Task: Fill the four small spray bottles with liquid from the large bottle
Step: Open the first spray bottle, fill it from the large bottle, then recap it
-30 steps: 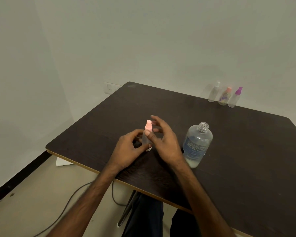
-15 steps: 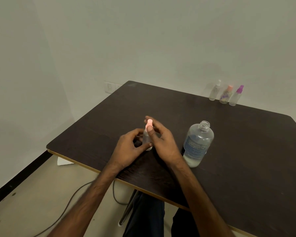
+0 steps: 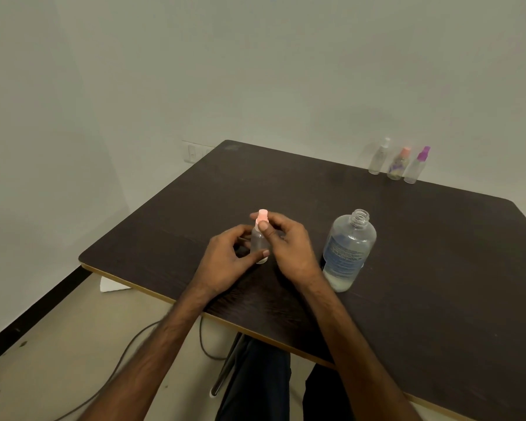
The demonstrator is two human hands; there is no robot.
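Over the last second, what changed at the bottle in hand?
The right hand tightened its fingers round the pink cap of the small spray bottle, thumb shifting across its collar, as if twisting it. The left hand still grips the bottle's body on the table. The open large bottle and the three small bottles at the far edge stayed put.

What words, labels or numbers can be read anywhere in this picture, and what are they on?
No text here can be read.
Label on the large bottle: several lines of print, too blurred to read.
Middle spray bottle of the far three: a coloured pattern, no letters to make out.
Pink-capped spray bottle: no writing shows.
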